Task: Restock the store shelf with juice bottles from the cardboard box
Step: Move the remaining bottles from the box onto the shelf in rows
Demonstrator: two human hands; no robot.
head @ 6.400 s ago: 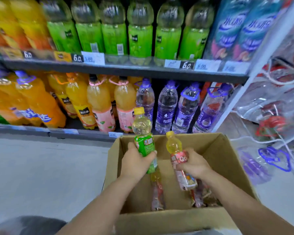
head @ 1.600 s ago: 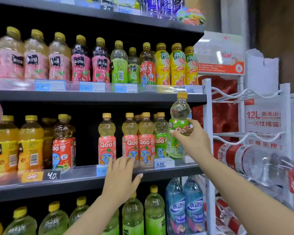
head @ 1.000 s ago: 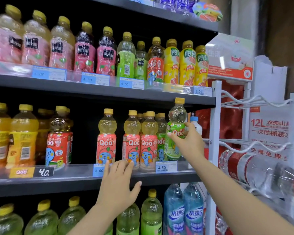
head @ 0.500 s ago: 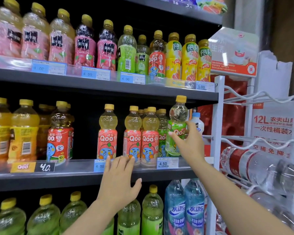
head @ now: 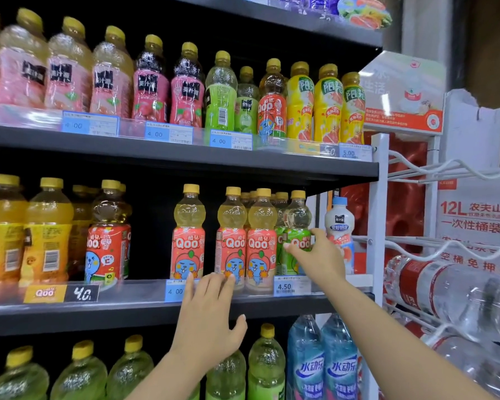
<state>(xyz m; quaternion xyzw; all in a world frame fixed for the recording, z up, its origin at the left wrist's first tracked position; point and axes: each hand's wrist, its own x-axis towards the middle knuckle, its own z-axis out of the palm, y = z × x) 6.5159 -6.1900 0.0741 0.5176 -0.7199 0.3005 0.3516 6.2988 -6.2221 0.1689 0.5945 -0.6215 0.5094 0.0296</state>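
Lowered since a moment ago, the green juice bottle (head: 298, 238) now stands near the shelf's (head: 145, 316) right end, right hand (head: 319, 256) fingers loosely around it. Left hand (head: 207, 321) rests open-fingered against the shelf's front edge.

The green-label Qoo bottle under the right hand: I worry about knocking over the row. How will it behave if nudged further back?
The green-label Qoo bottle is tall and narrow, so probably tippy if pushed high. It looks full, likely steadier. Neighbours crowd its left, so a topple might spread.
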